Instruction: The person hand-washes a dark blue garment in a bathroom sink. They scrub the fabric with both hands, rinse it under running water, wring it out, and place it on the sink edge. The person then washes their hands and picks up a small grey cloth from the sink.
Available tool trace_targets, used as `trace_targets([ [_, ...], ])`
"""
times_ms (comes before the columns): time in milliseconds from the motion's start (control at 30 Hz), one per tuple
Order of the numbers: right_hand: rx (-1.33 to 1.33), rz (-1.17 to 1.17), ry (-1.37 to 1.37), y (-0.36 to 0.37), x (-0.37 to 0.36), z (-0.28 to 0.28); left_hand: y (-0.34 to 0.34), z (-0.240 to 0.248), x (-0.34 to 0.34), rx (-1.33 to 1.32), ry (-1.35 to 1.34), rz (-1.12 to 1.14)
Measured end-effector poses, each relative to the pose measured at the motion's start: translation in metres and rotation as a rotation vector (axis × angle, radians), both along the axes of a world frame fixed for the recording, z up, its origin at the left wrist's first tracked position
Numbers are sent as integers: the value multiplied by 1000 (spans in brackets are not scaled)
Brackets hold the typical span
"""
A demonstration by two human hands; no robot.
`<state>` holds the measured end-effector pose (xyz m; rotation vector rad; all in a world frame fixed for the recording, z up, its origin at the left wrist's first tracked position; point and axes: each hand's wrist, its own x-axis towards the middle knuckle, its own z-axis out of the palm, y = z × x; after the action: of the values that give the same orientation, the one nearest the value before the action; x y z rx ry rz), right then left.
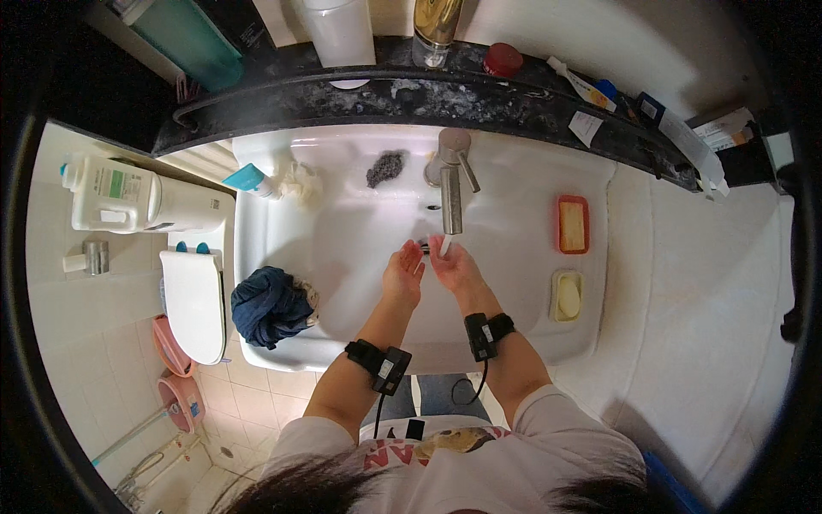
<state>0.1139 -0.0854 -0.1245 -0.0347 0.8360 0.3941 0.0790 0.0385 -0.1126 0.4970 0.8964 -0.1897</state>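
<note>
Both my hands are low over the white sink (342, 291), side by side below the faucet (450, 197). Water from the spout runs onto my right hand (455, 264), whose fingers are stretched out and hold nothing. My left hand (402, 272) is cupped close beside it, fingers extended and empty. Part of the metal drain (425, 247) shows between the two hands. Each forearm wears a black strap with a small box and a cable.
A dark blue cloth (270, 307) lies on the sink's left rim, near a mesh puff (300, 185) and a tube (248, 181). Two soap dishes (573, 224) sit on the right rim. A grey scrubber (387, 169) rests at the back. Above runs a black shelf (411, 98) with bottles.
</note>
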Motion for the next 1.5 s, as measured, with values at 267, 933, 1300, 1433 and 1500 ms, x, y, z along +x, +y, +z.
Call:
trace_targets([
  [267,-431,177,-367,-33,1,88,-31,16,14,-378,-368,-97],
  [933,-347,260,-198,-9,-15,65,-37,136,49,124,-351,-64],
  [1300,-322,6,-385,18,-26,47,-38,31,1,-117,-361,104],
  [1433,-393,8,-386,12,-22,48,-43,23,3,-113,-341,73],
  [1500,-376,8,-360,16,-19,49,-39,20,3,-150,-394,45],
])
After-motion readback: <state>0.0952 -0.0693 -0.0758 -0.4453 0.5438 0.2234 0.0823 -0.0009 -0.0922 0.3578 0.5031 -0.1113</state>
